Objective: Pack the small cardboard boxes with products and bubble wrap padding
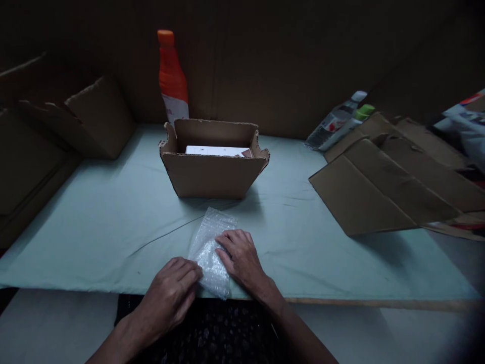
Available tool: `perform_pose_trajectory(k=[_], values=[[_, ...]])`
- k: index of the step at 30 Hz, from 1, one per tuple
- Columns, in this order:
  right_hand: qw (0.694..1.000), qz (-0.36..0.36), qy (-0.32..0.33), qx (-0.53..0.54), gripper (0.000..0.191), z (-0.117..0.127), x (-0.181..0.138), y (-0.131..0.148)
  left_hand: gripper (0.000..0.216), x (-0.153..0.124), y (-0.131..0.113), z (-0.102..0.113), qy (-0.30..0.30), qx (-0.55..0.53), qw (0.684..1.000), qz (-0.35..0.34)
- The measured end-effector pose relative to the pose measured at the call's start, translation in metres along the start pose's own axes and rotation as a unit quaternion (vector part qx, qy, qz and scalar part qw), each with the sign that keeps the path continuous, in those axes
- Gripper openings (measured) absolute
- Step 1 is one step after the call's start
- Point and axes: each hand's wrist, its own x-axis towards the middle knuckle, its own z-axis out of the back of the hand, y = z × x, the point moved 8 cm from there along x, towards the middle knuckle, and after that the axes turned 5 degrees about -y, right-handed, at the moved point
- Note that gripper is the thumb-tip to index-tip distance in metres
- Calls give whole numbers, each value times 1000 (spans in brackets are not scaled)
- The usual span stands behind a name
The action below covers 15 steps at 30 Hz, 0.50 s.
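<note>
A small bubble-wrap pouch [210, 242] lies on the pale green table cover [113, 222] at the near edge. My left hand [170, 290] rests at the pouch's lower left corner, its fingers curled against the wrap. My right hand [240, 255] lies flat on the pouch's right side with fingers stretched out and pressing down. Behind the pouch stands an open cardboard box [212, 164] with a white flat item [217, 150] inside it.
An orange-capped bottle [172, 78] stands behind the box. Flattened cardboard sheets [382, 182] lie at the right, with two plastic bottles [341, 121] behind them. More cardboard [87, 116] leans at the left. A cardboard wall closes the back.
</note>
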Motion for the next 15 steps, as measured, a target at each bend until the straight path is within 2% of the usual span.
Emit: perform_pose_trajectory(k=[4,8,15], values=[[1000,3,7,20,18,5,1,0,29,4,9,-5,12,-16,999,50],[996,-5,8,94,19,19,-3,1,22,6,23,-9,34,-29,993,108],[977,-7,57,208,20,34,-12,16,22,5,40,-18,36,-51,983,174]])
